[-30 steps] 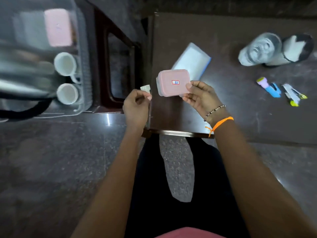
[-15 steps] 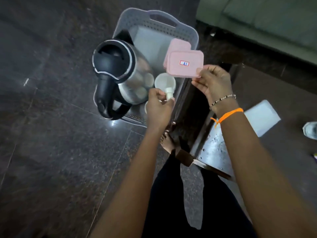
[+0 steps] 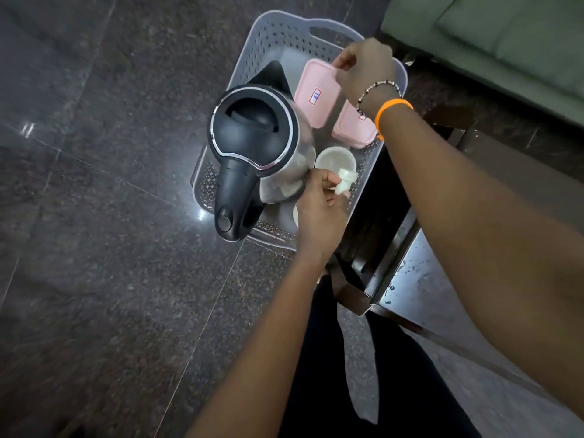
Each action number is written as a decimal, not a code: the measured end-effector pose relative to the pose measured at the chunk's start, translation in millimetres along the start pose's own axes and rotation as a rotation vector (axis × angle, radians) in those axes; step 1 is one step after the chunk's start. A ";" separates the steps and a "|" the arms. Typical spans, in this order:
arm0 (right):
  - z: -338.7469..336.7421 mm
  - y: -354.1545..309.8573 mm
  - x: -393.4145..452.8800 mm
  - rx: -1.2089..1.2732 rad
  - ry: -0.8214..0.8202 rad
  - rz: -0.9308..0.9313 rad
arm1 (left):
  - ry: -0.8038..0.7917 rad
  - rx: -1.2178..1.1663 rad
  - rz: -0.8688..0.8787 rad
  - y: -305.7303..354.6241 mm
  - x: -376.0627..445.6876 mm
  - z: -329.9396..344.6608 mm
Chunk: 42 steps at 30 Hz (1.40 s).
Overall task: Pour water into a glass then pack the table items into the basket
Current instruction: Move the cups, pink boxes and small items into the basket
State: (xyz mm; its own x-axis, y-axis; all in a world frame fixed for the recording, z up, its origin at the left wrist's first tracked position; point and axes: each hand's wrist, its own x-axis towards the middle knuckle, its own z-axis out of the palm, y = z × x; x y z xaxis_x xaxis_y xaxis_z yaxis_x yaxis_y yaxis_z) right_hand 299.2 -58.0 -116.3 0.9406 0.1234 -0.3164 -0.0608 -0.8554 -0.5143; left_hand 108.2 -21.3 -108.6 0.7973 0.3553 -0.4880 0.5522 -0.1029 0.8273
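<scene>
Partly, the right hand (image 3: 363,67) hides one pink box (image 3: 316,93).

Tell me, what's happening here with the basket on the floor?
A person is packing things into a grey basket that sits on the floor. The right hand is setting a pink lidded box down beside a second pink box. The left hand holds a small white piece over a white cup. A kettle is already inside.

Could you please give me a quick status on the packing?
Right hand lowering pink box into basket. Left hand holds small white piece. Kettle crowds basket.
</scene>
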 end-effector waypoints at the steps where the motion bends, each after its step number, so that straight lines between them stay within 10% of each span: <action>1: 2.5 -1.3 2.9 -0.033 -0.025 0.011 | -0.003 0.015 0.005 -1.2 0.5 0.2; 14: 9.2 15.0 31.0 -0.313 -0.143 -0.021 | -0.051 -0.088 -0.008 3.7 15.1 16.0; 21: -27.1 41.7 -24.1 0.145 -0.099 -0.067 | -0.076 -0.185 -0.040 24.6 21.3 24.4; 28: -41.8 60.6 -71.4 0.515 -0.450 -0.040 | -0.024 -0.158 -0.058 37.1 31.1 27.8; 36: -33.5 63.3 -11.7 0.423 0.153 -0.006 | -0.188 0.359 0.261 34.5 40.5 26.9; 42: -18.5 73.8 8.5 0.137 0.141 0.025 | -0.280 0.732 0.178 29.3 40.1 36.3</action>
State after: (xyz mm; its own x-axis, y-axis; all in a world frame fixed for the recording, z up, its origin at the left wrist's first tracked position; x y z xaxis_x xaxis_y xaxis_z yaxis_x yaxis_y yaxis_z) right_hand 308.9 -129.4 -142.2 0.9752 0.0226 -0.2203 -0.1208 -0.7795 -0.6146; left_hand 165.3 -43.8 -114.0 0.8663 0.0405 -0.4979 0.3535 -0.7539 0.5538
